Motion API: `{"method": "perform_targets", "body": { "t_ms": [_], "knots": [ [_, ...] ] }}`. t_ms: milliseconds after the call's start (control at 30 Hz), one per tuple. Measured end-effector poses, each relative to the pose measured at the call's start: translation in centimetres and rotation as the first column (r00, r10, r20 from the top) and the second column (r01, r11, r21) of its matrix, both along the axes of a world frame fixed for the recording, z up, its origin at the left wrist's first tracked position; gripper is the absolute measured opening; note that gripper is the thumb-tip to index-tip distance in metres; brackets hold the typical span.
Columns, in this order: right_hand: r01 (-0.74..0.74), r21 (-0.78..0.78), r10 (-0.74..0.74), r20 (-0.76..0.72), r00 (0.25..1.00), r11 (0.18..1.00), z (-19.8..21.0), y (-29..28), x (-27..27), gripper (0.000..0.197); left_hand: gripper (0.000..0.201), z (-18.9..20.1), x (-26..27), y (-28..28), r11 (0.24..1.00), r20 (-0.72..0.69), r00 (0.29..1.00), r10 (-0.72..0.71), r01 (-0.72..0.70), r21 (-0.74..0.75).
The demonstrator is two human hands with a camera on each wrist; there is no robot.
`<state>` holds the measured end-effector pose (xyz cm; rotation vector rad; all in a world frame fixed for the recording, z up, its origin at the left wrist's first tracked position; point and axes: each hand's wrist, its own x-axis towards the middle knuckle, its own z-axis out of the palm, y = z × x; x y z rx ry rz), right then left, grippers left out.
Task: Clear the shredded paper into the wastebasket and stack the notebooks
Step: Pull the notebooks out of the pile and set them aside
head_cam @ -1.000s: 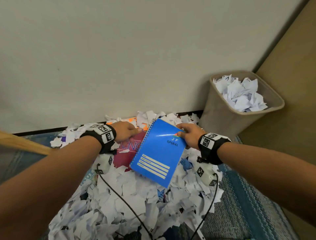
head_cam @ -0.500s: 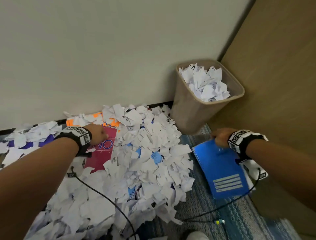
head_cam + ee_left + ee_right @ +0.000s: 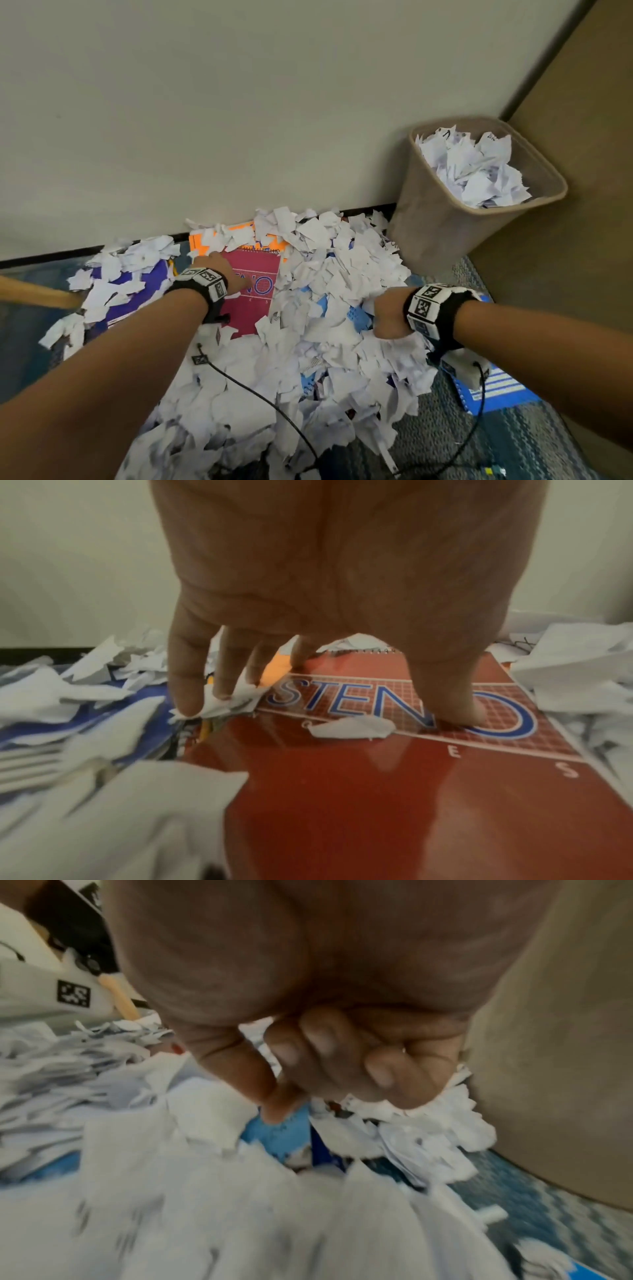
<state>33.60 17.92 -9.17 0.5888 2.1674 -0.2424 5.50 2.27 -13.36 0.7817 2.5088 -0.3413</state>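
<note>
My left hand (image 3: 233,274) (image 3: 329,696) rests on a red STENO notebook (image 3: 255,301) (image 3: 377,791); its thumb presses the cover and straight fingers touch the top-left corner. My right hand (image 3: 387,315) (image 3: 325,1069) is curled into a fist on the shredded paper (image 3: 335,329) (image 3: 205,1204), over a part-buried light blue notebook (image 3: 356,313) (image 3: 274,1134). I see no scrap inside the fist. A blue spiral notebook (image 3: 503,387) lies on the carpet under my right wrist. The tan wastebasket (image 3: 431,219), with crumpled paper in it, stands at the back right.
An orange notebook (image 3: 202,245) and a purple one (image 3: 137,284) lie half under scraps by the wall. A wooden pole (image 3: 37,294) juts in from the left. Black cables (image 3: 260,397) cross the pile. A brown panel (image 3: 565,240) closes off the right.
My right hand carried the blue spiral notebook from the pile to the carpet on the right, let go, then moved back onto the paper. My left hand stayed on the red notebook.
</note>
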Motion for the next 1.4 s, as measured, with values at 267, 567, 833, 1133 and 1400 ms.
{"method": "perform_targets", "body": {
  "t_ms": [267,567,833,1133,1400],
  "knots": [
    [-0.009,0.014,0.013,-0.287,0.958,1.000,0.3,-2.1,-5.3,0.029,0.104,-0.1,0.8,-0.8,0.980,0.075,0.982,0.173,-0.180,0.088],
    [0.084,-0.050,-0.097,-0.546,0.832,0.995,-0.3,-2.6,-7.7,0.015,0.015,3.7,-2.6,-2.2,0.772,0.407,0.909,0.091,-0.322,0.548],
    [0.289,-0.148,-0.284,-0.809,0.514,0.946,-0.4,-1.6,-10.7,0.083,0.030,10.3,-4.6,-0.1,0.383,0.424,0.902,-0.077,-0.366,0.848],
    [0.337,-0.506,-0.599,-0.746,0.292,0.794,0.7,-1.3,-10.9,0.094,0.032,14.1,-2.5,1.9,0.165,0.524,0.817,-0.238,-0.498,0.851],
    [0.286,-0.574,-0.641,-0.681,0.354,0.767,1.4,-0.1,-9.3,0.031,0.033,10.5,-0.3,2.0,0.453,0.622,0.729,-0.285,-0.469,0.758]
  ]
}}
